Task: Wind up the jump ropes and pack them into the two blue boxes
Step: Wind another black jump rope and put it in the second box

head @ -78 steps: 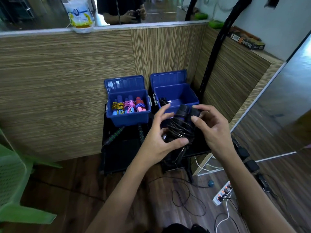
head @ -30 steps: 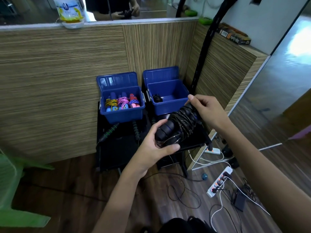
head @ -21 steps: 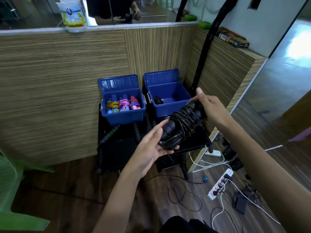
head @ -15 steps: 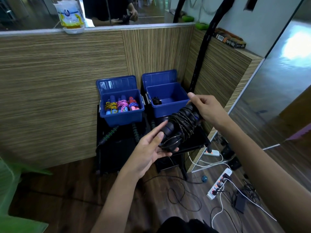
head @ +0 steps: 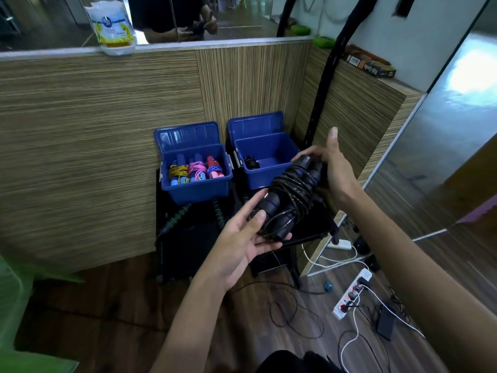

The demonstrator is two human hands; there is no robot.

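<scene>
Left hand (head: pixel 243 239) palm up under the near end of the black rope (head: pixel 290 195), fingers straight, thumb lying along the handle; it supports the bundle, no curl round it. Right hand (head: pixel 332 164) grips the far end: thumb on the handle tops, fingers wrapped behind, index finger sticking up. Rope is wound round its two black handles, held tilted in the air above the black stand (head: pixel 309 230), just in front of the right box (head: pixel 265 160).

Right box open, lid up against the wood panel (head: pixel 94 146); inside, one small black bundle (head: pixel 251 163) at its left wall. Left box (head: pixel 196 168) beside it, lid up too, holds wound ropes: yellow (head: pixel 178 171), pink (head: pixel 197 168), red-and-blue (head: pixel 214 168).

Two green-ringed black handles (head: pixel 177 218) lie on the stand in front of the left box.

On the floor at right: power strip (head: pixel 352 297) with white cords, loose black cable (head: pixel 293 313), small blue ball (head: pixel 328 286). White bag (head: pixel 113 26) on the ledge above. Green chair (head: pixel 16 305) at left edge.
</scene>
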